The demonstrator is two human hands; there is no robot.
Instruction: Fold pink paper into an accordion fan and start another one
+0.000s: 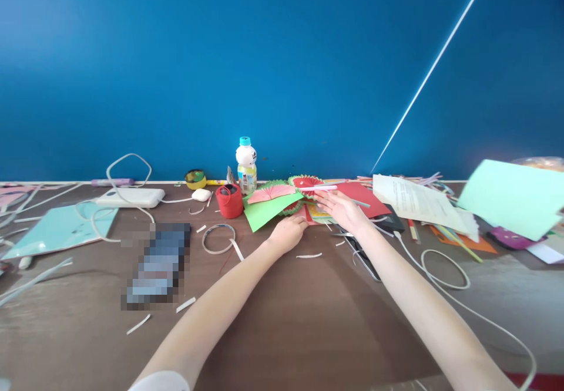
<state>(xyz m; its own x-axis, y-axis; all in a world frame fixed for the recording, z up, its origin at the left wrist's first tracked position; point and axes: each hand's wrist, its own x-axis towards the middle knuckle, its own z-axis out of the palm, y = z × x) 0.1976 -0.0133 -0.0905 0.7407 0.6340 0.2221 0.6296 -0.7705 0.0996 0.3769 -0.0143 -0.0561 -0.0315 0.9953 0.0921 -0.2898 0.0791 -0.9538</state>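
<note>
My left hand (288, 232) reaches to the paper pile at the foot of the wall, its fingers curled at the edge of a pinkish-red paper (311, 217). What they grip is hidden. My right hand (343, 210) lies over the same pile, fingers stretched out and apart. By its fingertips is a white rolled stick (324, 188). A bright green sheet (272, 210) slants over the pile, with a pink pleated paper (271, 193) on top. Behind it shows a red round paper piece with a green frilled edge (304, 183).
A capped bottle (247, 168) and a red thread spool (230, 202) stand left of the pile. A phone (158, 265), a tape ring (219, 239) and a white power strip (132, 197) lie farther left. White cables (445, 285), a red sheet (359, 197) and a printed page (414, 203) are at right.
</note>
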